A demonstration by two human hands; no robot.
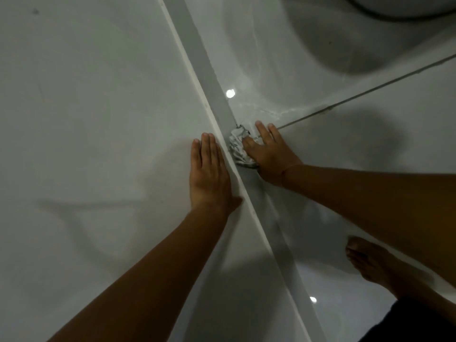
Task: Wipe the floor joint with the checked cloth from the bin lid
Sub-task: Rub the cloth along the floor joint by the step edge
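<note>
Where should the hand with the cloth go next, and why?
Probably slide the right hand and its bunched checked cloth along the grey floor joint, away from the body. The cloth presses on the joint, which stretches ahead, while the left hand lies flat beside it.

- A tiled room in a home, most likely a bathroom, though that cannot be told for certain.
- The grey floor joint (217,95) runs as a wide band across glossy pale floor tiles (283,58), with a white raised edge (195,77) just beside it on the left.
- A thin dark grout line (370,88) branches off the joint to the right.
- Well to the right of the joint, at the top corner, curves a white rounded fixture (407,6).
- Ceiling lamps show as a bright reflection (230,93) just right of the joint.
- A bare foot (370,262) stands on the tiles right of the joint.
</note>
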